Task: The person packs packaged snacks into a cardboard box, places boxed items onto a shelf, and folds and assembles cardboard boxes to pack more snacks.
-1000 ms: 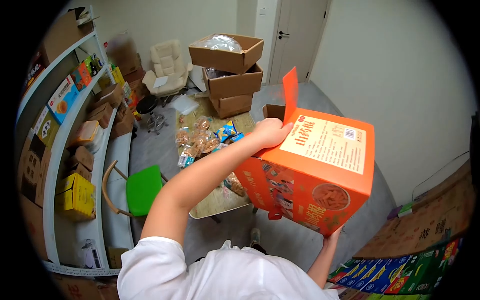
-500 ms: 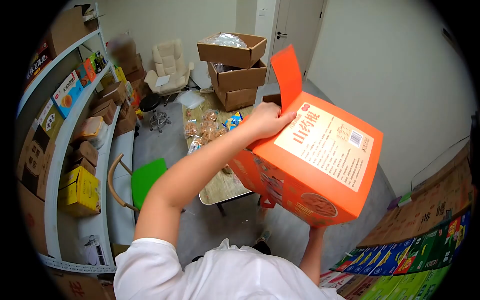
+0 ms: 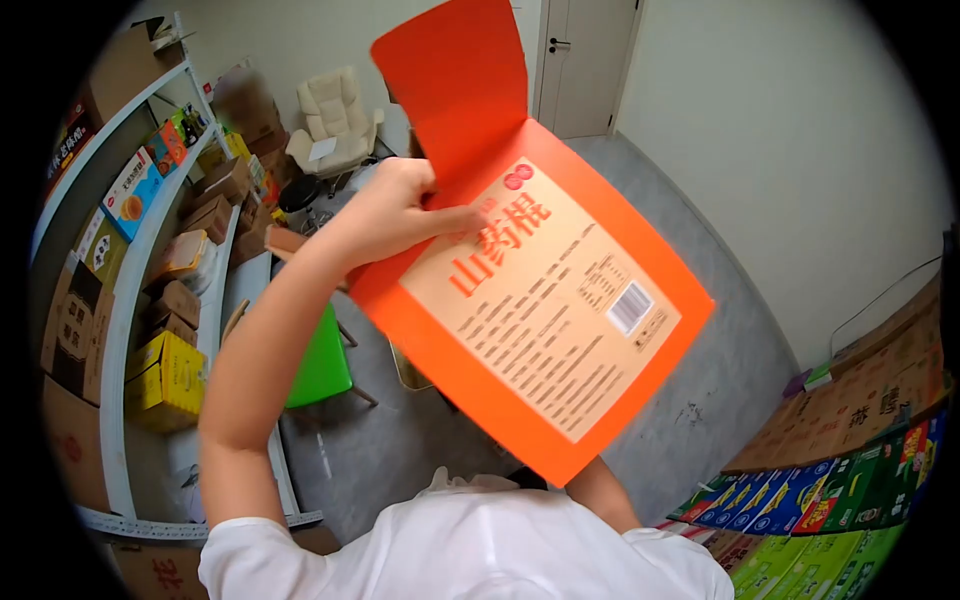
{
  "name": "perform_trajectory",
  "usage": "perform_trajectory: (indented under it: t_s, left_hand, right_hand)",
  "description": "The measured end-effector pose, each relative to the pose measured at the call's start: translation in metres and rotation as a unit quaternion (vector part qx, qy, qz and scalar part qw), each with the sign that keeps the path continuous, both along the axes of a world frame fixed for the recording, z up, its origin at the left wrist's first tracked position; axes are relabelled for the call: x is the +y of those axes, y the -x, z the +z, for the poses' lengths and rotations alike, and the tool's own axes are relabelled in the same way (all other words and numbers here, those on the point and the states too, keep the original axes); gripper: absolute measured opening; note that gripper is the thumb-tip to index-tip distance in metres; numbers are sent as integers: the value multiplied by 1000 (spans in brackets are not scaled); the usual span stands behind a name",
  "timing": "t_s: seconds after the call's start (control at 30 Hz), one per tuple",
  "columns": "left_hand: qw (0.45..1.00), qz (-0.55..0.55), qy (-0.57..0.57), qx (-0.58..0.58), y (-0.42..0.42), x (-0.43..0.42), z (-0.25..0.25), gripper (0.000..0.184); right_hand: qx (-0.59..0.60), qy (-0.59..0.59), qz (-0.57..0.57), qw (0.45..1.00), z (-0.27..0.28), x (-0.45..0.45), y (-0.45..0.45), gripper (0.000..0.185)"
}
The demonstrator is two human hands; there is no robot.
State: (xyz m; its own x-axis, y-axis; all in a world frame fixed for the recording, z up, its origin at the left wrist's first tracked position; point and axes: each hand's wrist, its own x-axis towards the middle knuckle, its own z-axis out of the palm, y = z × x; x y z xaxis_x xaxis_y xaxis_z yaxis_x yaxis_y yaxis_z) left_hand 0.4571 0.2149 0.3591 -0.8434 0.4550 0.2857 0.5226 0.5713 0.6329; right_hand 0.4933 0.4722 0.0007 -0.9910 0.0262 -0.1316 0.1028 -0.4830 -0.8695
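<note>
Shelf rack (image 3: 117, 455) standing at left — green chair (image 3: 320, 365) sitting beside it. Orange box (image 3: 540, 300) is hanging tilted in mid-air before the person, flap (image 3: 455, 85) sticking up. Right forearm (image 3: 605, 495) is running behind it; right hand hiding — can't tell grip. Left hand (image 3: 405, 210) is pinching the box's edge beside the flap.

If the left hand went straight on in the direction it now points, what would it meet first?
Most likely the orange yam-stick carton itself: the left hand grips its edge beside the raised flap. The fingertips are hidden, so what lies directly before them is unclear.
</note>
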Motion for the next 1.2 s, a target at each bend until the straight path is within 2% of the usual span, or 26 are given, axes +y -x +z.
perform_trajectory:
  t_s: [0.1, 0.2, 0.23, 0.27, 0.33, 0.4, 0.5, 0.63, 0.73, 0.8, 0.87, 0.97, 1.03, 1.1, 1.17, 1.2]
  left_hand:
    - [996, 17, -54, -72, -19, -13, 3, 26]
    - [999, 15, -34, -6, -32, -25, -2, 23]
    - [999, 18, 15, 31, -31, -31, -7, 25]
    - [999, 23, 17, 31, -33, -33, -11, 25]
    - [988, -21, 82, 127, -40, -35, -21, 30]
    - [964, -9, 178, 195, -46, -37, -38, 40]
    - [930, -16, 273, 246, -58, -34, -54, 35]
    - [916, -25, 299, 267, -71, -40, -96, 28]
    - [895, -43, 334, 294, -85, -47, -149, 28]
    - [906, -47, 314, 281, -103, -45, -174, 20]
    - [908, -31, 300, 290, -122, -35, -180, 8]
    - [912, -28, 291, 288, -138, -35, -191, 8]
    - [913, -32, 297, 278, -146, -41, -194, 9]
    - [914, -43, 297, 273, -149, -52, -204, 10]
    - [915, -56, 296, 269, -148, -60, -212, 10]
    - [911, -65, 293, 282, -147, -62, -215, 11]
  right_hand:
    - [3, -1, 62, 998, 3, -35, 11, 46]
    - [-3, 1, 114, 993, -3, -64, 10, 44]
    - [-4, 2, 128, 992, -6, -72, 9, 44]
    - [-8, 3, 141, 990, -8, -80, 9, 43]
    - [-16, 8, 161, 987, -14, -92, 6, 42]
    - [-22, 12, 178, 984, -20, -100, 1, 41]
    - [-34, 23, 202, 979, -31, -111, -5, 40]
    - [-54, 52, 225, 971, -53, -111, -19, 38]
    - [-82, 97, 226, 966, -92, -98, -44, 37]
    - [-103, 117, 231, 960, -116, -85, -58, 37]
    - [-127, 130, 230, 956, -132, -71, -74, 36]
    - [-165, 132, 210, 955, -152, -48, -88, 36]
    - [-213, 115, 141, 960, -156, -24, -85, 35]
    - [-286, 78, 0, 955, -113, -2, -63, 24]
    - [-149, -43, -50, 987, -16, -14, -47, 22]
    - [-70, -84, -9, 994, 17, -20, -35, 28]
